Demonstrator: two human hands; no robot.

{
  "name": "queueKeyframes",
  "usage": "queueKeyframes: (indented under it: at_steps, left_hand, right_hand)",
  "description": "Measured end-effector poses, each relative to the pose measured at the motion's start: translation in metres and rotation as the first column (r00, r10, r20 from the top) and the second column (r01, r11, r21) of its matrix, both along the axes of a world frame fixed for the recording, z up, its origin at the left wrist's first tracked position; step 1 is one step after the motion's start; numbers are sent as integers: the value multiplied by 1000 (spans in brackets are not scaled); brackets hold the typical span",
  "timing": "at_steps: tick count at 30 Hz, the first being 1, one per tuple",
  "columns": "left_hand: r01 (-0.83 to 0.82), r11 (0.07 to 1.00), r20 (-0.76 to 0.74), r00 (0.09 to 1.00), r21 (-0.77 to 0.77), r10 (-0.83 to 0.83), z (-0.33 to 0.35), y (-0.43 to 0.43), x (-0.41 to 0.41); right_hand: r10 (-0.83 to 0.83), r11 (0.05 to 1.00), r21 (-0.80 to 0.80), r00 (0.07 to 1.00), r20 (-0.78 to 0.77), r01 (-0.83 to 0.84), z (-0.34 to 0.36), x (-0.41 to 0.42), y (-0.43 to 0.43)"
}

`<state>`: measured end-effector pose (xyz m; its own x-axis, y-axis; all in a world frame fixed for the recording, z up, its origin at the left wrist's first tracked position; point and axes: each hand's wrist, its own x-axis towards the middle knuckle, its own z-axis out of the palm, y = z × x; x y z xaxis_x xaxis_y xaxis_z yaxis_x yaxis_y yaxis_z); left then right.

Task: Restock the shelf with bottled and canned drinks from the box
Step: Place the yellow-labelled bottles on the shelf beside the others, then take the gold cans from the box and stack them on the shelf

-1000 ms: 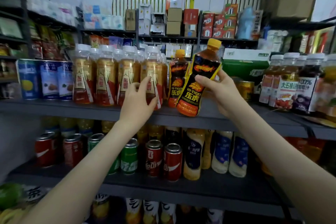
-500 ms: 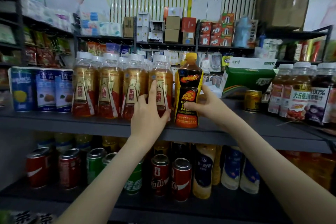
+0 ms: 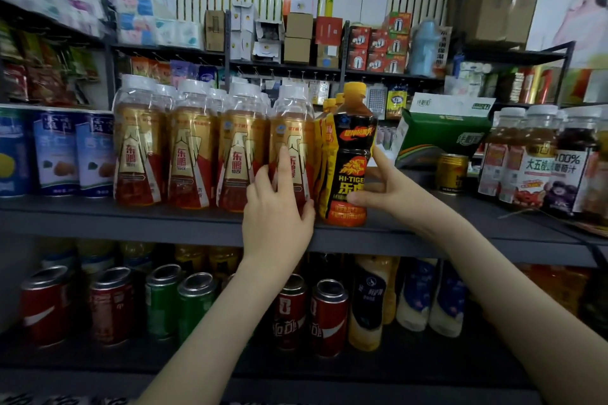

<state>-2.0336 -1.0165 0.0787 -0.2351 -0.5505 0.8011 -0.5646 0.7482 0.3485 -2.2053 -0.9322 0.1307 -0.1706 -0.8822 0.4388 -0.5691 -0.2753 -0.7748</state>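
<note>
Black bottle [image 3: 353, 154] with an orange cap stood upright on the upper shelf [image 3: 131, 217], its base close to the front edge and its left side just beside the last of the gold-labelled bottles [image 3: 194, 154]. More orange-capped bottles [image 3: 330, 105] stood in file directly behind it. The right hand [image 3: 391, 189] gripped the black bottle from the right: the thumb lay across the lower front label, the index finger reached up the right side, and the remaining fingers curled behind. The left hand [image 3: 278, 217] was spread flat, fingers straight, and pressed against the front of the rightmost gold-labelled bottle, with the thumb low near that bottle's base; it held nothing. To the right of the black bottle, bare shelf surface extended as far as a small gold can [image 3: 453, 174], with a green and white carton [image 3: 444, 131] behind. Juice bottles [image 3: 533, 158] occupied the far right end, and blue cans [image 3: 59, 151] the far left. Upright drink cans [image 3: 329, 316] stood near the front of the lower shelf.
</note>
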Motion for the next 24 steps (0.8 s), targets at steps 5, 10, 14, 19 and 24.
queueKeyframes:
  at_steps: [5, 10, 14, 19, 24]
  left_hand:
    - [84, 964, -107, 988, -253, -114, -34, 39, -15]
    - [416, 869, 96, 909, -267, -406, -95, 92, -49]
    - [596, 802, 172, 795, -42, -582, -148, 131, -86]
    - [662, 693, 253, 645, 287, -721, -218, 192, -130]
    - [482, 570, 336, 488, 666, -806, -307, 249, -171]
  right_hand:
    - [-361, 925, -265, 851, -381, 273, -25, 15, 35]
    - [-397, 909, -335, 752, -526, 246, -83, 3, 94]
    - [-381, 924, -232, 754, -535, 303, -145, -19, 141]
    - [-382, 911, -29, 817, -433, 411, -229, -52, 203]
    - [-451, 812, 299, 864, -224, 501, -340, -100, 272]
